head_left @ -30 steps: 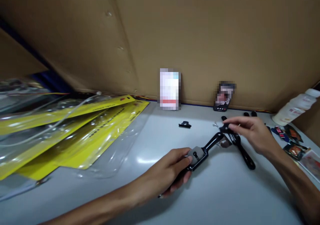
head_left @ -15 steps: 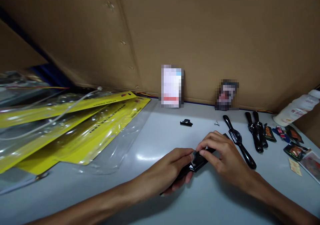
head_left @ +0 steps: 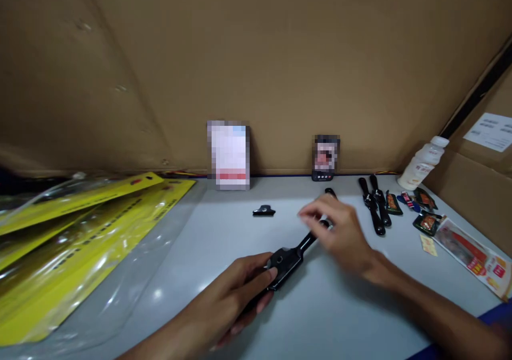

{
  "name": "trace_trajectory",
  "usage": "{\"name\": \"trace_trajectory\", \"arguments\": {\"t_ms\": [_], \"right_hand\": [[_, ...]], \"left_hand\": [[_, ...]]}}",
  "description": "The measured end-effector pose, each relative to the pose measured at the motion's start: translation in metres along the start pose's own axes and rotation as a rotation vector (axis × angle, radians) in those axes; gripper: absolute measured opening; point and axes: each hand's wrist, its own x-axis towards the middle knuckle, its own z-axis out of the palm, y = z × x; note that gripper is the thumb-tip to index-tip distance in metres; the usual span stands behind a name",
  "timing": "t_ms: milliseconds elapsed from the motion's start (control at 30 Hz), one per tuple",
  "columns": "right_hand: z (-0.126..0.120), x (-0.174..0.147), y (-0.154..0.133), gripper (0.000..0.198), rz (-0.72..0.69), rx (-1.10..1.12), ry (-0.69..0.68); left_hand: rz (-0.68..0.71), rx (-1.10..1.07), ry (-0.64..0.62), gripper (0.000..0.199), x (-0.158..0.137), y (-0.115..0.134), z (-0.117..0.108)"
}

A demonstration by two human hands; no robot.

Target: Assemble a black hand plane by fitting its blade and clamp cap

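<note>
My left hand is wrapped around the near handle of a black spokeshave, thumb pressed on its middle, where a dark plate with a hole lies. The spokeshave's other handle slants up and right. Above its far end hovers my right hand, smeared by motion; whether its fingertips pinch anything is unclear. Behind that hand, another black spokeshave lies mostly hidden, with only a handle tip showing. A small black cap with a hole rests on the table beyond my left hand.
Yellow-carded clear packages spread across the left. At the back stand a blurred white card and a phone. Two spokeshaves, small packets, a snack bag and a bottle sit at the right.
My right hand has left the spokeshave's middle and moved up toward the back. My left hand still holds the tool. The view has turned right; the small silver winged piece no longer shows.
</note>
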Motion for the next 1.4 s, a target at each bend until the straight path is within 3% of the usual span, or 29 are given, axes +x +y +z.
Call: {"name": "trace_trajectory", "arguments": {"t_ms": [67, 167, 300, 500, 767, 1000, 1233, 1400], "right_hand": [[-0.011, 0.009, 0.026, 0.018, 0.053, -0.093, 0.039], [-0.015, 0.019, 0.059, 0.019, 0.068, -0.212, -0.039], [0.002, 0.023, 0.070, 0.016, 0.014, -0.295, -0.183], [0.016, 0.028, 0.063, 0.016, 0.017, -0.309, -0.204], [-0.016, 0.018, 0.036, 0.010, 0.100, -0.039, 0.002], [-0.004, -0.009, -0.020, 0.011, 0.076, 0.424, -0.145], [0.013, -0.014, -0.028, 0.014, 0.057, 0.425, -0.157], [0.019, -0.018, -0.024, 0.016, -0.112, 0.272, -0.091]], "left_hand": [[0.000, 0.009, -0.008, 0.048, -0.001, 0.003, 0.000], [0.008, 0.033, -0.028, 0.049, -0.004, 0.009, 0.001], [0.020, 0.023, -0.056, 0.053, -0.003, 0.005, 0.001], [0.004, 0.060, -0.067, 0.054, 0.000, 0.000, -0.003], [0.009, 0.058, -0.072, 0.052, -0.014, 0.027, 0.001], [0.013, 0.030, -0.075, 0.049, -0.014, 0.023, -0.001], [0.028, 0.029, -0.068, 0.050, -0.010, 0.021, 0.000], [0.033, 0.045, -0.069, 0.051, -0.010, 0.019, -0.001]]}}
